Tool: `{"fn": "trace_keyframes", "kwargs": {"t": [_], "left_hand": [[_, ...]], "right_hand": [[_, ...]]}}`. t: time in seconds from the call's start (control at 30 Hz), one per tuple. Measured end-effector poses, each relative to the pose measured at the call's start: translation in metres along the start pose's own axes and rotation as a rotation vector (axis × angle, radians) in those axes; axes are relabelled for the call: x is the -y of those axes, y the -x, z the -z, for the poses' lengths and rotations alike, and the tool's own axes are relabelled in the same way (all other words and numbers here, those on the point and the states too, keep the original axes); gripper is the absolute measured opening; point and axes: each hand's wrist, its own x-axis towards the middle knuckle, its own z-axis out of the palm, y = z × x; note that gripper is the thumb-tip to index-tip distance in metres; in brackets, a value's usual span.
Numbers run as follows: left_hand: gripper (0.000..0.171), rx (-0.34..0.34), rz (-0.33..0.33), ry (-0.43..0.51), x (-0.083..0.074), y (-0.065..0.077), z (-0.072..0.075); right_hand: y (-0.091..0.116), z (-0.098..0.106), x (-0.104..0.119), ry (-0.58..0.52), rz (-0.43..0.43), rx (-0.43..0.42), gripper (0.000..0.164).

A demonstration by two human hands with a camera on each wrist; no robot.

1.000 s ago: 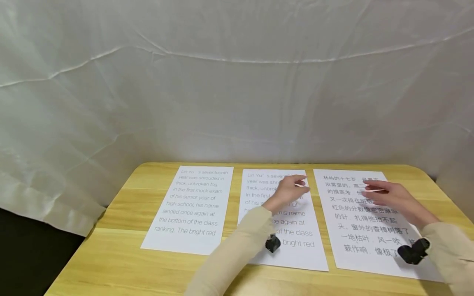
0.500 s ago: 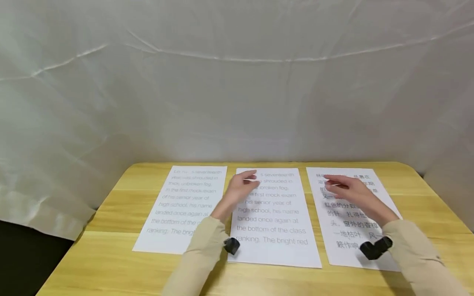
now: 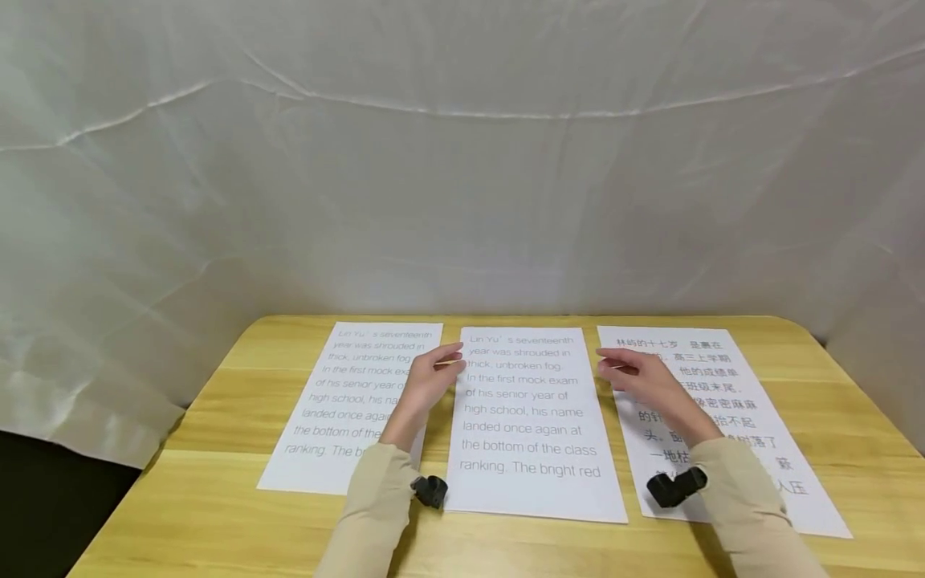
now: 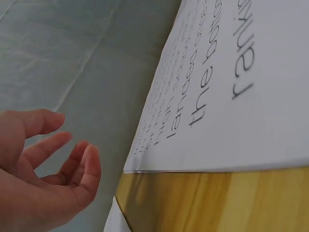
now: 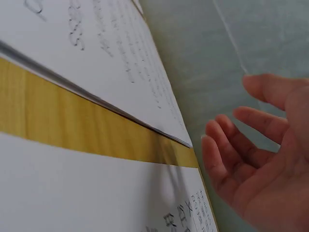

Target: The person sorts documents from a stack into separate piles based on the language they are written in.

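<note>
Three portrait printed papers lie in a row. The middle one, a paper stack [image 3: 531, 429] with English text, shows a layered edge in the right wrist view. At its upper left edge hovers my left hand [image 3: 425, 389], fingers loosely bent and holding nothing, partly covering the left English sheet [image 3: 347, 397]. Just past the stack's upper right edge is my right hand [image 3: 654, 389], over the Chinese-text sheet [image 3: 730, 417]. Both wrist views show the left hand [image 4: 63, 179] and right hand [image 5: 256, 154] with gaps between thumb and fingers and shadows cast below them.
The papers rest on a light wooden table [image 3: 217, 482] with rounded far corners. Behind it hangs a pale, creased curtain [image 3: 462, 201]. A dark area [image 3: 58, 498] lies past the table at the lower left. Each sleeve carries a small black wrist camera [image 3: 431, 491].
Both hands have moved left: the left from over the middle stack to its left edge, the right from over the Chinese-text sheet toward the stack's right edge. The papers stay in place.
</note>
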Motion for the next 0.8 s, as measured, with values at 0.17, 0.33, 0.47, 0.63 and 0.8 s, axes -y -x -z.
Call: {"fn": "trace_keyframes", "kwargs": {"t": [0.17,0.33,0.47,0.63,0.8], "left_hand": [[0.046,-0.034,0.037,0.035,0.006,-0.003,0.001],[0.039,-0.002,0.052,0.004,0.012,-0.006,0.000],[0.035,0.038,0.072,-0.022,0.014,-0.004,0.001],[0.038,0.062,0.062,-0.048,0.016,-0.003,0.003],[0.041,0.068,0.076,-0.098,0.020,-0.003,0.003]], "right_hand": [[-0.006,-0.012,-0.002,0.034,0.007,-0.029,0.053],[-0.008,-0.018,-0.006,0.042,-0.025,-0.060,0.050],[-0.006,-0.020,-0.011,0.021,-0.043,-0.066,0.049],[-0.005,-0.020,-0.017,-0.001,-0.058,-0.070,0.048],[-0.005,-0.022,-0.021,0.084,-0.061,-0.071,0.049]]}}
